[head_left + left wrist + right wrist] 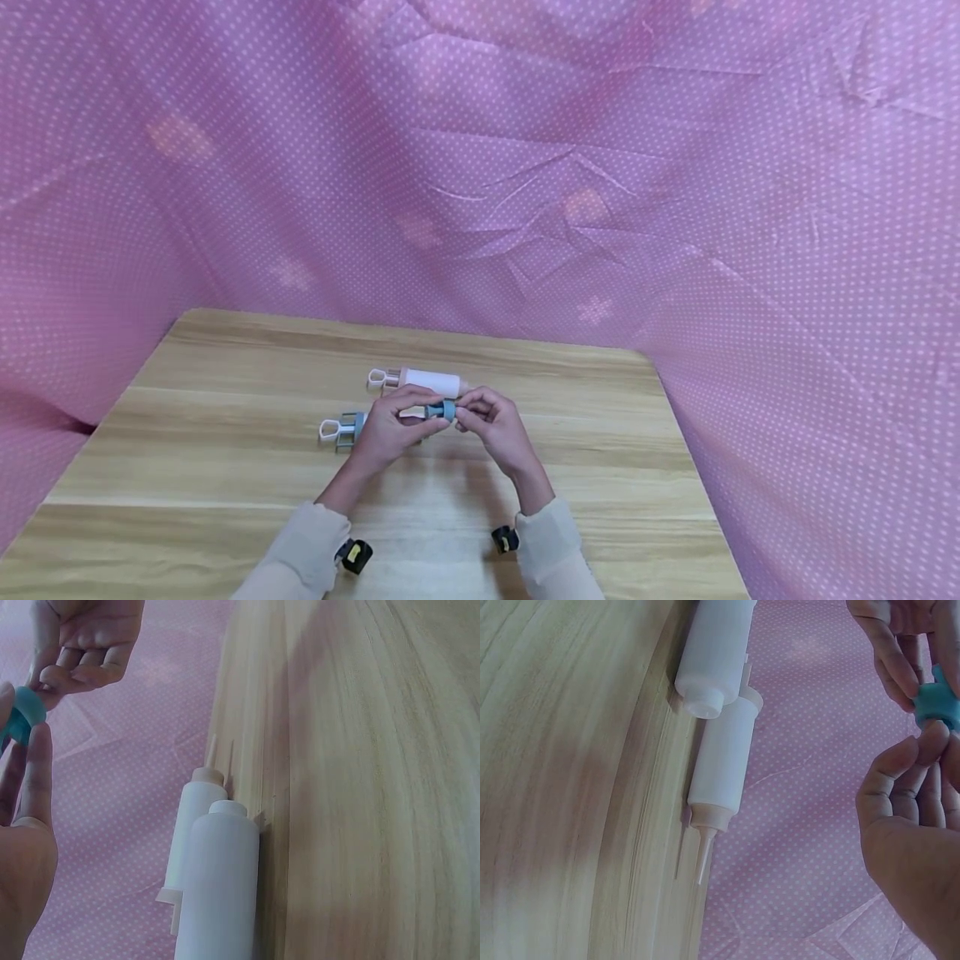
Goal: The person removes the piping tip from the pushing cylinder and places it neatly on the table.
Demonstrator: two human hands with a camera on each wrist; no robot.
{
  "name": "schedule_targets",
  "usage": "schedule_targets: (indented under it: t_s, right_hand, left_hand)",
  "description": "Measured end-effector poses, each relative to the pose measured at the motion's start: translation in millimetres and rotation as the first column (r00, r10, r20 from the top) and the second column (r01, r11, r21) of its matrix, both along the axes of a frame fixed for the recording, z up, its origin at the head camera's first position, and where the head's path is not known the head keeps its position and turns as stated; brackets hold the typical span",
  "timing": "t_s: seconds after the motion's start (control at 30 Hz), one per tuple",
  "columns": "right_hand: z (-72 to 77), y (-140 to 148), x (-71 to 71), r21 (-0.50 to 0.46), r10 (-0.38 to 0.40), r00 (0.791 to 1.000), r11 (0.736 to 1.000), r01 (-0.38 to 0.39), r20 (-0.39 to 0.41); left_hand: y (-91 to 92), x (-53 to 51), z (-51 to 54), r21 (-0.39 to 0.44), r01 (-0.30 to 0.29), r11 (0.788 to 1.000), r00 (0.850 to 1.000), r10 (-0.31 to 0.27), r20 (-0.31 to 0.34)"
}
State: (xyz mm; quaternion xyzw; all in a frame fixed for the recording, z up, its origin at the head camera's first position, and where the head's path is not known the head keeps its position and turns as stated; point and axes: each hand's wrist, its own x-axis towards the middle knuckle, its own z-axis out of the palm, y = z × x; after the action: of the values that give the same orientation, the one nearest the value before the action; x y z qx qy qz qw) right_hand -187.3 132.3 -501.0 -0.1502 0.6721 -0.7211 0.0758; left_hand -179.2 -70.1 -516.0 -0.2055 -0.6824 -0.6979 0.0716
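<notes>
Between the fingertips of both hands is a small teal cap [448, 409], held above the table. My left hand [390, 429] pinches it from one side with thumb and fingers. My right hand [497, 423] pinches at its other end, fingers curled; the fingertips hide what lies there. Below the left hand lies a white syringe-like tube [221, 877] with a bare short neck, teal collar and white loop handle [330, 430]. Beyond it lies a similar white tube [431, 382] with a peach collar and a thin peach nozzle [705, 851] on its tip.
The wooden table [187, 475] carries both tubes near its middle. A pink dotted cloth [525, 167] hangs behind the table and along its sides. Black wrist cameras [355, 555] are strapped at both sleeves.
</notes>
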Motion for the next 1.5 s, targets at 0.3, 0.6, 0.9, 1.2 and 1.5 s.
schedule_targets:
  t_s: [0.3, 0.6, 0.9, 1.2, 1.5]
  right_hand:
    - [-1.2, 2, -0.1, 0.02, -0.002, 1.0, 1.0, 0.002, 0.008]
    - [-1.4, 1, -0.3, -0.009, 0.018, 1.0, 1.0, -0.017, 0.018]
    - [-3.2, 0, -0.1, -0.015, 0.072, 0.997, 0.997, -0.072, 0.026]
    - [-7.3, -3, 0.2, -0.042, 0.085, 0.996, 0.995, -0.085, 0.004]
    - [-9.7, -1, -1.9, -0.03, 0.04, 0.999, 0.999, -0.04, 0.01]
  left_hand:
    - [1.4, -0.2, -1.2, -0.025, -0.018, 1.0, 1.0, 0.018, 0.018]
    - [3.6, -0.7, -5.3, -0.012, -0.06, 0.998, 0.998, 0.06, 0.026]
    - [6.9, 0.9, -5.9, 0.024, -0.087, 0.996, 0.996, 0.086, 0.017]
    - [8.4, 1.9, -11.3, -0.021, -0.101, 0.995, 0.995, 0.101, -0.009]
    - [8.9, 1.3, -11.8, -0.106, -0.088, 0.99, 0.996, 0.09, 0.011]
